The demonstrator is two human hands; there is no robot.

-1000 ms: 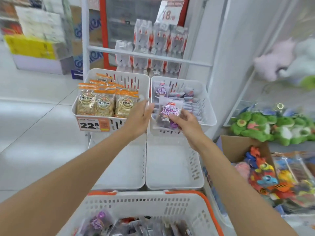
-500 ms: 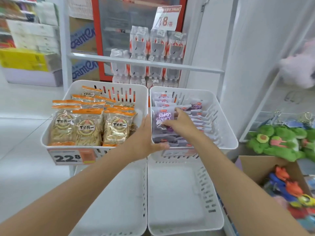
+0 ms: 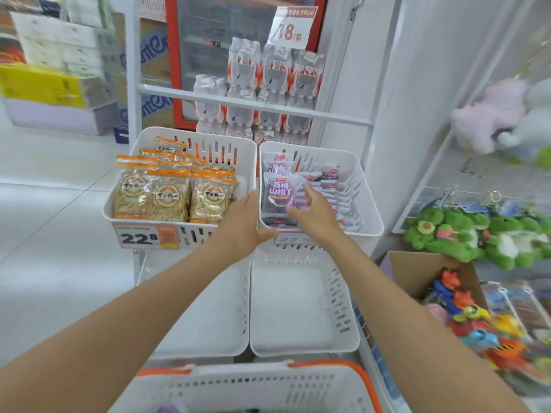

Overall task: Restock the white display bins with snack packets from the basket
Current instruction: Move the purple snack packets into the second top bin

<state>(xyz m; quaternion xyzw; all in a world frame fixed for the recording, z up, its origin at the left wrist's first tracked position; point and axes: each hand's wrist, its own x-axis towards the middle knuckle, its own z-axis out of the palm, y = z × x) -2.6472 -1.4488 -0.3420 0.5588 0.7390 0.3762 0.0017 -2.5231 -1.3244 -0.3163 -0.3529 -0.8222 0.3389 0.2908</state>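
A white rack of display bins fills the middle of the view. Two lower bins (image 3: 298, 308) sit side by side at 6 o'clock of the two upper ones. The basket (image 3: 253, 389), white with an orange rim, lies at the 6 o'clock edge of the view; its contents are barely visible. A cardboard box (image 3: 417, 269) of bright toys stands at 4 o'clock, with green plush toys (image 3: 447, 234) above it.

The upper left bin (image 3: 214, 150) holds upright rows of orange-topped packets (image 3: 170, 195). The upper right bin (image 3: 368, 210), touching it at 3 o'clock, holds purple packets – one purple packet (image 3: 278, 192) stands upright at the near wall, and others lie stacked behind it towards 2 o'clock.

The left hand (image 3: 241, 225) rests where the two upper bins meet, fingers straight and together, with the thumb lying across the right bin's front rim. The right hand (image 3: 313, 216) reaches into the right bin, its fingers straight and a little apart. The thumb touches the upright packet's face, though motion blur hides the fingertips.

A price tag (image 3: 140, 238) reading 22.8 hangs on the left bin's front.
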